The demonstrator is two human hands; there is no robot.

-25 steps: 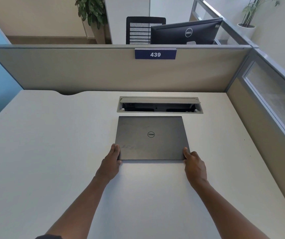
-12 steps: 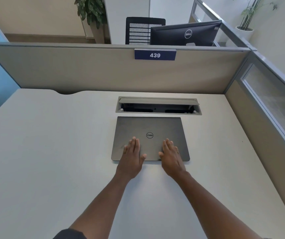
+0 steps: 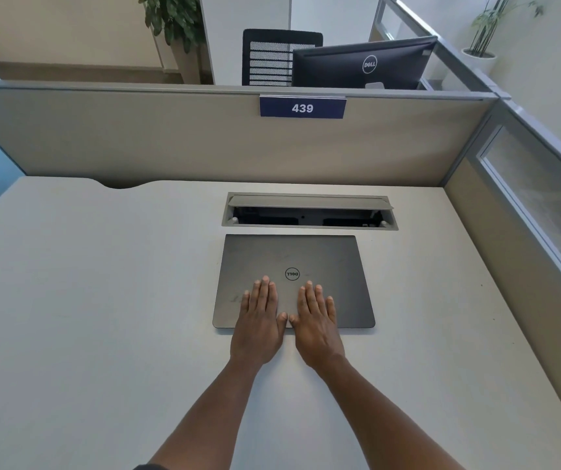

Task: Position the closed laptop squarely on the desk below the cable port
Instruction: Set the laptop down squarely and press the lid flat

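A closed dark grey laptop (image 3: 292, 256) with a round logo lies flat on the pale desk (image 3: 86, 300). Its far edge runs parallel to the open cable port (image 3: 309, 217), a narrow gap apart. My left hand (image 3: 259, 317) and my right hand (image 3: 316, 320) rest palm down, side by side, on the near half of the lid, thumbs almost touching. Fingers are straight and held close together. Neither hand grips anything. The near middle edge of the laptop is hidden under my hands.
A beige partition (image 3: 204, 140) with a blue sign reading 439 (image 3: 302, 107) closes the desk's far side. A glazed partition (image 3: 540, 205) runs along the right. Behind stand a monitor (image 3: 364, 64), a mesh chair (image 3: 272, 59) and potted plants. A curved notch (image 3: 121, 184) cuts the desk's far-left edge.
My hands left the laptop's near corners and came to the middle of the lid, lying flat there. Their thumbs have since drawn together. The laptop stays in place.
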